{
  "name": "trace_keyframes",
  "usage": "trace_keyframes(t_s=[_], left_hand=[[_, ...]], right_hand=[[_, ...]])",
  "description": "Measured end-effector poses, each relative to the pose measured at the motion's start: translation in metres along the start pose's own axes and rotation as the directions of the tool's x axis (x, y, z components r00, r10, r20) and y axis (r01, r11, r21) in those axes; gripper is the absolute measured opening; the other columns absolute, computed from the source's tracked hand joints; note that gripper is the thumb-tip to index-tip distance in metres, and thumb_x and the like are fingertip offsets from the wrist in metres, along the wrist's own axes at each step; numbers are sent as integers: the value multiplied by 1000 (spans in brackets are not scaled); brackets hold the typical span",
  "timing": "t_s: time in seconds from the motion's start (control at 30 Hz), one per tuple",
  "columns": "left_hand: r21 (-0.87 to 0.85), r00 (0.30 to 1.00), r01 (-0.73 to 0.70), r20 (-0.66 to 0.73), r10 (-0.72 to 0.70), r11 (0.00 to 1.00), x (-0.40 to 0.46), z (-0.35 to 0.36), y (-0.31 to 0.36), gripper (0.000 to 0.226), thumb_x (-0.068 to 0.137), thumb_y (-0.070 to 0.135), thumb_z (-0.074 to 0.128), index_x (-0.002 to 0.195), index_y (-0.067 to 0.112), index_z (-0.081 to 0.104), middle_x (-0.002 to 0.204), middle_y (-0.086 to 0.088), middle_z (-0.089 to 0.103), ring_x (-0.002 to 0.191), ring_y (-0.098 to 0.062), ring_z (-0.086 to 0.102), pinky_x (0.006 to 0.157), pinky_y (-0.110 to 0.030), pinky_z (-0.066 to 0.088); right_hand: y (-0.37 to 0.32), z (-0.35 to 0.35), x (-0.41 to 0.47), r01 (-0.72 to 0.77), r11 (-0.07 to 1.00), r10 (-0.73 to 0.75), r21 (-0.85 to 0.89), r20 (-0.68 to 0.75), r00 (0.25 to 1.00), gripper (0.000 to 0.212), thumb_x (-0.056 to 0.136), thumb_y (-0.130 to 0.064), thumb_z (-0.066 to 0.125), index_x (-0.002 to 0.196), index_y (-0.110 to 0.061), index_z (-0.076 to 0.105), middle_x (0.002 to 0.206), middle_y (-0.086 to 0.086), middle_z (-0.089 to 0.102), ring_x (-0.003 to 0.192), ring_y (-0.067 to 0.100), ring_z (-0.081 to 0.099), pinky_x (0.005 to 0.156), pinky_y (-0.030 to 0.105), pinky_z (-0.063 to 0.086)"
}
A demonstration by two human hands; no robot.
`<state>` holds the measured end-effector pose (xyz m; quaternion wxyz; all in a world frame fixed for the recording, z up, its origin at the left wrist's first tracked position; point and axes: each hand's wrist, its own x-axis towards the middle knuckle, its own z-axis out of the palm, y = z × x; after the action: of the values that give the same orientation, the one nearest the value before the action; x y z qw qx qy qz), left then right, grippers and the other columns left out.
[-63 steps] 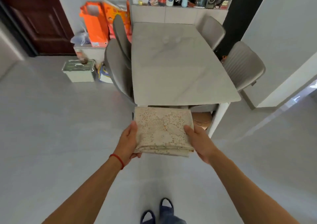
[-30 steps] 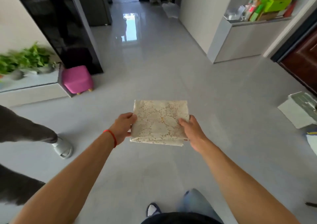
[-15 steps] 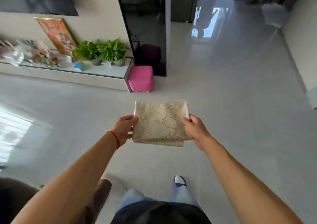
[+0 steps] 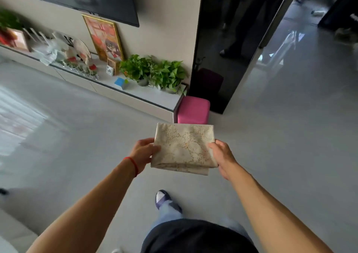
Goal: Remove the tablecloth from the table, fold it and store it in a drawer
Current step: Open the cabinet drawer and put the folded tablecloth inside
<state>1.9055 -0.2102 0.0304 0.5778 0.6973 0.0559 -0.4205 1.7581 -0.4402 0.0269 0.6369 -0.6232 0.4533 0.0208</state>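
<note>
The folded tablecloth [image 4: 184, 148], beige with a lace-like pattern, is held flat in front of me at waist height. My left hand [image 4: 144, 153], with a red string on the wrist, grips its left edge, thumb on top. My right hand [image 4: 222, 154] grips its right edge the same way. A low white cabinet [image 4: 124, 98] with flat front panels runs along the wall ahead on the left. The dining table is out of view.
A pink stool [image 4: 193, 109] stands at the cabinet's right end, beside a black glossy panel [image 4: 228, 45]. Potted plants [image 4: 155, 72], a framed picture [image 4: 104, 37] and ornaments sit on the cabinet. Grey tile floor spreads around my feet.
I have turned away from the dining table and walked toward the low cabinet; the pink stool and plants are closer. Both hands keep the same grip on the folded tablecloth.
</note>
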Motion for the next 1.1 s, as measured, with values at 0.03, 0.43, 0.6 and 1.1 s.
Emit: trace_keyframes(t_s=[0.03, 0.43, 0.6, 1.1], left_hand=[[-3, 1000, 10, 3, -10, 1000, 16, -14, 14, 26, 90, -4, 60, 99, 14, 76, 78, 1, 76, 75, -18, 68, 60, -29, 57], [-80, 984, 178, -15, -180, 981, 211, -156, 157, 38, 98, 5, 58, 134, 17, 61, 113, -14, 65, 90, -28, 65, 80, -47, 59], [48, 965, 246, -110, -239, 968, 278, -192, 201, 56, 92, -15, 47, 137, 16, 56, 104, -16, 62, 89, -28, 62, 68, -43, 61], [480, 966, 241, -31, -258, 844, 550, -263, 164, 62, 79, -30, 50, 129, 5, 63, 94, -18, 66, 85, -32, 61, 67, -34, 55]], right_hand=[[-13, 16, 16, -30, 999, 30, 36, -2, 1000, 19, 98, -15, 47, 87, -5, 60, 89, 10, 61, 80, 22, 55, 68, 32, 40], [-136, 175, 224, -249, 944, 224, 217, 132, 965, 37, 100, 5, 43, 113, -12, 73, 119, 22, 74, 113, 40, 69, 100, 58, 53], [-165, 227, 280, -326, 916, 300, 233, 139, 944, 30, 100, 2, 47, 102, -13, 73, 119, 22, 73, 90, 29, 73, 74, 40, 64], [-95, 375, 452, -427, 821, 515, 379, -167, 841, 24, 92, -9, 48, 104, -12, 69, 104, 11, 74, 93, 31, 71, 77, 39, 60]])
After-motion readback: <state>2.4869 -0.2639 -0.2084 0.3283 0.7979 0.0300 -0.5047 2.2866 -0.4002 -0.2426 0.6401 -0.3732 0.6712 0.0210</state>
